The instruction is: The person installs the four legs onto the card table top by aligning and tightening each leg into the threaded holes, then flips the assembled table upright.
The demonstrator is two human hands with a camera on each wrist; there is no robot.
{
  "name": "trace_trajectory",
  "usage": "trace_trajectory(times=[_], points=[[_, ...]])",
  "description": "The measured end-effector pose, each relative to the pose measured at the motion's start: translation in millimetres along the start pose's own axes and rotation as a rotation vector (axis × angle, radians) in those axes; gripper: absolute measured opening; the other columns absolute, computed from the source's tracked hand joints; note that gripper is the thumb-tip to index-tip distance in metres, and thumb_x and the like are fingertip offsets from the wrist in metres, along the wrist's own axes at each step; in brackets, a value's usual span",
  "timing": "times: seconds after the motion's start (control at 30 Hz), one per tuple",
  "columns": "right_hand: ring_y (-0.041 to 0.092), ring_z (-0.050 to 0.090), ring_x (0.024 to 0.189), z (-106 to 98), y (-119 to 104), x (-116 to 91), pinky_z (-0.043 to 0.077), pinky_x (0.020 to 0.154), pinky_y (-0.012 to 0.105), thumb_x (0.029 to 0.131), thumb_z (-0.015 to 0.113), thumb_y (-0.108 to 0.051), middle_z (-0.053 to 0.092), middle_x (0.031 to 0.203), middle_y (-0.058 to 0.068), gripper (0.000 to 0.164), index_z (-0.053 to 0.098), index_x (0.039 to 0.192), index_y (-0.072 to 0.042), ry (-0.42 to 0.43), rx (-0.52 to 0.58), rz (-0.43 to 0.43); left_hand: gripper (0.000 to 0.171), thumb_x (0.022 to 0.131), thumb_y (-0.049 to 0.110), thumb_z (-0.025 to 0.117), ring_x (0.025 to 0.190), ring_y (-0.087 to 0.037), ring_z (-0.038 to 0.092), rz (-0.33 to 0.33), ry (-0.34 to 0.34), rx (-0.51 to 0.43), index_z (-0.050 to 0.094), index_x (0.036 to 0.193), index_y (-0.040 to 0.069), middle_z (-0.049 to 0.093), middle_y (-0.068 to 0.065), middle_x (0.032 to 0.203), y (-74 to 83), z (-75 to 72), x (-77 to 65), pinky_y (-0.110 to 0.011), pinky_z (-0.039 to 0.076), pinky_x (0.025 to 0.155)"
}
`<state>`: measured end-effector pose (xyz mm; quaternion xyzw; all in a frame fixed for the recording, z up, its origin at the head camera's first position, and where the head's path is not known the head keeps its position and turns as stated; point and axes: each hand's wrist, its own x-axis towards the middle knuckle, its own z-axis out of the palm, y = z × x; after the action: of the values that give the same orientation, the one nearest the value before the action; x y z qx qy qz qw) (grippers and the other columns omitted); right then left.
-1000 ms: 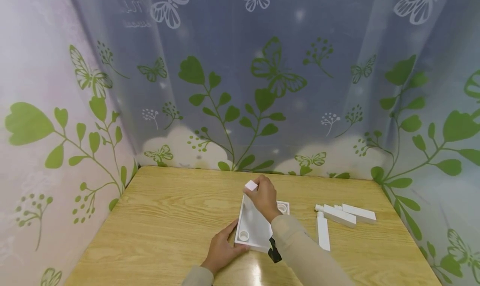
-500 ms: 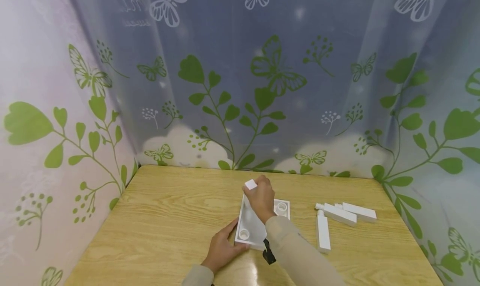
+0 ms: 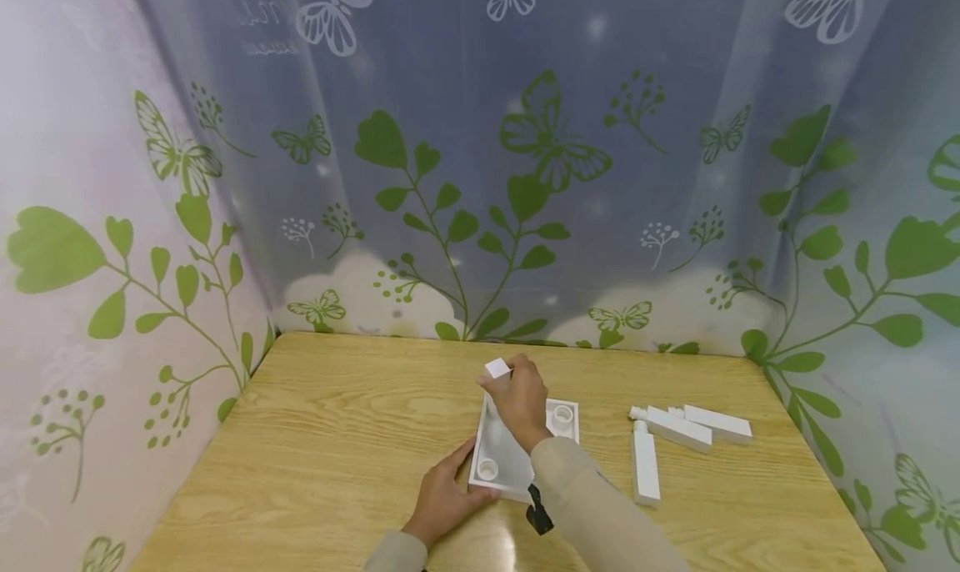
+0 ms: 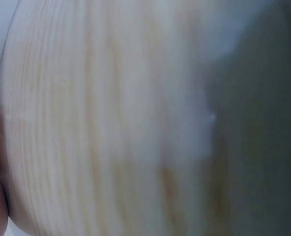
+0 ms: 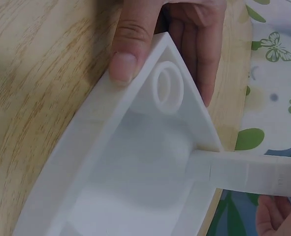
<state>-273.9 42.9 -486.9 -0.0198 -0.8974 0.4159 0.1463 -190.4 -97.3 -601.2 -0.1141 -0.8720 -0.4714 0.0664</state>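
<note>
A shallow white tray-like panel point(image 3: 510, 462) with raised edges lies on the table. Round sockets point(image 3: 487, 470) show in its near left and far right corners; the near right corner is hidden by the right sleeve. My left hand point(image 3: 444, 499) holds the near left corner, thumb along the front edge and fingers along the left side. At the far left corner my right hand point(image 3: 522, 401) grips a white square leg point(image 3: 497, 370), which stands up from the panel. In the right wrist view the leg point(image 5: 253, 172) meets that corner; its joint is hidden.
Three loose white legs point(image 3: 678, 430) with narrow threaded-looking ends lie on the wooden table point(image 3: 337, 413) to the right of the panel. A patterned curtain point(image 3: 465, 222) encloses the table's back and sides. A black strap point(image 3: 538, 509) hangs from the right sleeve.
My right hand and the top of the leg have shifted slightly left, and the right forearm has swung a little left. The left hand and the panel stay where they were.
</note>
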Motion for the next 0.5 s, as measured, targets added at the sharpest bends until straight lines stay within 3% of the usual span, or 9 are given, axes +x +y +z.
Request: trace_trajectory(times=[0.23, 0.5], points=[[0.03, 0.062, 0.087, -13, -3, -2, 0.054, 0.073, 0.044, 0.079, 0.078, -0.037, 0.064, 0.104, 0.017, 0.06, 0.058, 0.12, 0.002, -0.092, -0.023, -0.079, 0.088, 0.066, 0.048, 0.083, 0.12, -0.031, 0.056, 0.004, -0.002, 0.005, 0.052, 0.138, 0.01, 0.059, -0.013, 0.132, 1.4, -0.5, -0.1, -0.047, 0.048, 0.1], [0.039, 0.059, 0.109, -36, -4, -1, 0.051, 0.089, 0.053, 0.084, 0.074, -0.034, 0.061, 0.12, 0.022, 0.062, 0.054, 0.128, 0.005, -0.156, -0.028, -0.081, 0.089, 0.067, 0.05, 0.082, 0.122, -0.033, 0.054, -0.009, -0.02, 0.004, 0.051, 0.139, 0.009, 0.057, -0.014, 0.134, 1.8, 0.1, -0.2, -0.048, 0.046, 0.101]])
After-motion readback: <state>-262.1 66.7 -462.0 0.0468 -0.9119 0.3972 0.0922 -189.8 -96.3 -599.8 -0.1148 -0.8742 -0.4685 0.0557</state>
